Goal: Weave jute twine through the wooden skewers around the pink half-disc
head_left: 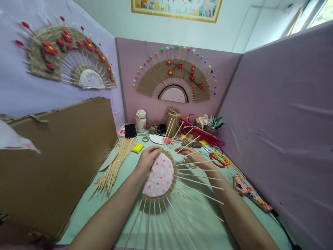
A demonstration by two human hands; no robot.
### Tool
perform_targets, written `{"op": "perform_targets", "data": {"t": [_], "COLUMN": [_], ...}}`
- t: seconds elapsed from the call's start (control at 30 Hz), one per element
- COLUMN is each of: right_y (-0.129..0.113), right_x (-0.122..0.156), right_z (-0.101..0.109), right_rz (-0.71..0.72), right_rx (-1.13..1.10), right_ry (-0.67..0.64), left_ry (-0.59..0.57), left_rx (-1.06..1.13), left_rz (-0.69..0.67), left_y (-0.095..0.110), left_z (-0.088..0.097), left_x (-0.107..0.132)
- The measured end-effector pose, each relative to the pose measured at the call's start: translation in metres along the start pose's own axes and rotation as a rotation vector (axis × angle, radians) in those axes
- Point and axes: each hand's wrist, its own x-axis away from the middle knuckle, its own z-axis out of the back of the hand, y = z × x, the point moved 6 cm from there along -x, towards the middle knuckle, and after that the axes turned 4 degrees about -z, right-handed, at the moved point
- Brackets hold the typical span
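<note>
No txt, labels, brands, nos. or signs could be read, e.g. none was made out on the white jar [141, 121] or the framed pic [177, 8].

One half-round piece of pink-dotted white cloth edged in brown twine [159, 175]. With that as clock centre: two bare hands, left hand [148, 159] at eleven, right hand [191, 154] at two; two arched brown twine fans [180, 72] bearing red flowers, at eleven and twelve; one gold-framed picture [177, 8], twelve; one white lidded jar [141, 122], eleven; one bundle of pale wooden sticks [116, 170], nine.
</note>
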Motion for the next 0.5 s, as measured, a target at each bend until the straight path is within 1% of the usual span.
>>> {"op": "perform_targets", "data": {"t": [0.07, 0.13, 0.2, 0.27, 0.33, 0.37, 0.5], "right_y": [-0.006, -0.008, -0.004, 0.005, 0.014, 0.018, 0.024], "right_x": [-0.004, -0.007, -0.008, -0.006, -0.003, -0.002, 0.005], "right_z": [-0.012, -0.031, -0.050, -0.061, -0.065, -0.064, -0.053], "right_rz": [0.030, 0.013, -0.046, -0.120, -0.179, -0.196, -0.195], "right_rx": [-0.075, -0.212, -0.384, -0.539, -0.618, -0.623, -0.526], "right_ry": [0.051, 0.005, -0.053, -0.062, -0.028, -0.005, 0.088], "left_ry": [-0.005, -0.016, -0.018, -0.017, -0.024, -0.031, -0.049], "left_rx": [-0.026, -0.045, -0.058, -0.077, -0.103, -0.114, -0.143], "left_rz": [0.000, -0.006, -0.004, 0.008, 0.013, 0.015, 0.051], "left_y": [-0.002, -0.003, -0.007, -0.011, -0.016, -0.018, -0.026], "left_z": [-0.003, -0.006, -0.006, -0.005, -0.005, -0.005, -0.008], "left_x": [0.002, 0.003, 0.003, 0.002, 0.000, 0.000, 0.002]}}
